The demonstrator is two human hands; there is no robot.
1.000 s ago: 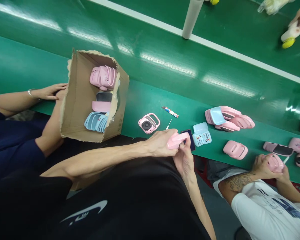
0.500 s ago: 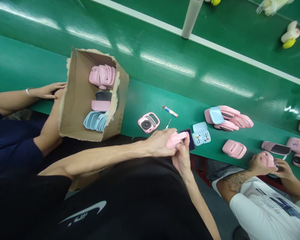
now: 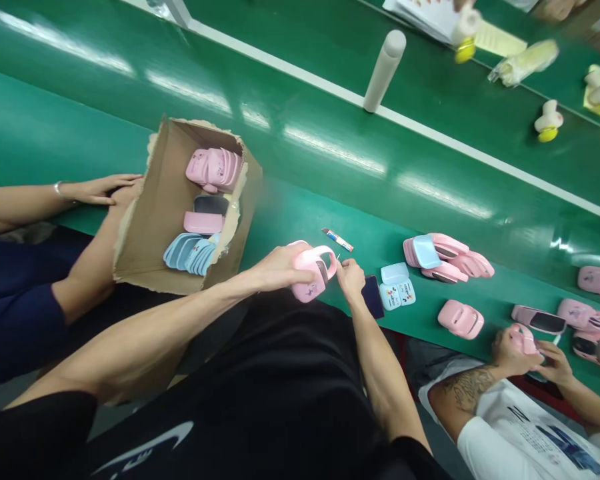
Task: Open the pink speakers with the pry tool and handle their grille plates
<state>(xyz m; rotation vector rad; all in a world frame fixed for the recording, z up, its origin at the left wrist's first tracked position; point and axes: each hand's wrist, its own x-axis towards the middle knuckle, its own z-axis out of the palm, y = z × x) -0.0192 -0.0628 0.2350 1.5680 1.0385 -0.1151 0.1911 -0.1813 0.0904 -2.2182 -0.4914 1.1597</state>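
My left hand (image 3: 283,267) is closed around a pink handled casing (image 3: 311,290) with a dark window, a small printed figure and a loop handle. My right hand (image 3: 351,279) is closed just right of that handle, its fingers on a thin white tool (image 3: 337,257), of which only the tip shows. The pink unit with a round black speaker is almost wholly covered by my left hand. Beyond my hands lies a small cutter knife (image 3: 338,239). A dark phone-like slab (image 3: 373,297) rests beside my right wrist, with light blue printed panels (image 3: 399,295) next to it.
On the left, a torn cardboard box (image 3: 150,220) holds pink casings and blue panels; a person's hands (image 3: 105,190) touch it. Stacked pink casings (image 3: 455,260) and a single one (image 3: 461,319) lie to the right. Another person's hands (image 3: 513,350) hold a pink part there.
My left hand has moved left with the pink casing and turned it, so its front and handle show. My right hand has left the casing and closed on the thin white tool.
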